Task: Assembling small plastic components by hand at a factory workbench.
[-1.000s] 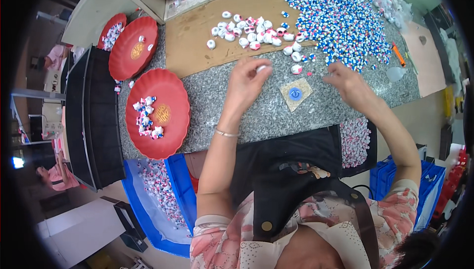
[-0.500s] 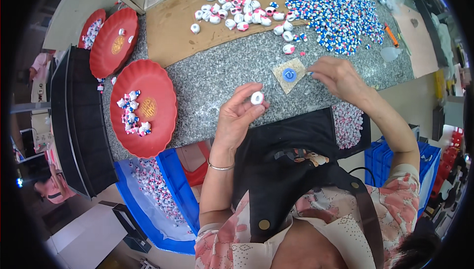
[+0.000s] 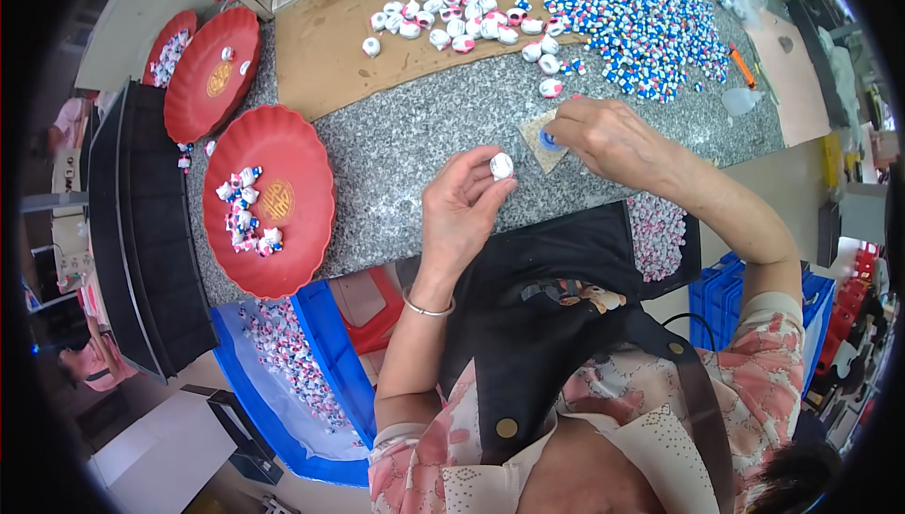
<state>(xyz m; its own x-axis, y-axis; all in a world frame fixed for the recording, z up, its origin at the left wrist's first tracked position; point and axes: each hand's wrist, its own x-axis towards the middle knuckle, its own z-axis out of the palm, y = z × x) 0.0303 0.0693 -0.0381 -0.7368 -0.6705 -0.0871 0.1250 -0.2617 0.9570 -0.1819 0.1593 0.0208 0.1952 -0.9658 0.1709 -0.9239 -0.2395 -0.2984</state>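
Note:
My left hand pinches a small white figurine head between thumb and fingers, above the granite worktop. To its right, my right hand has its fingertips pressed together over a small round blue dish. That dish sits on a tan, rough-looking square, and my fingers cover part of both. Whatever the right fingers hold is hidden. Beyond the hands, one more white-and-pink head lies on the stone, near a group of similar heads.
A large heap of blue-and-white pieces fills the far right. Red scalloped plates stand at left, the nearest plate holding assembled figurines. An orange-handled tool lies far right. Below the edge are a blue crate and a tray of pink pieces.
My right hand has moved left, from beside the blue dish to over it. In my left hand the white head has turned and sits slightly higher and farther right.

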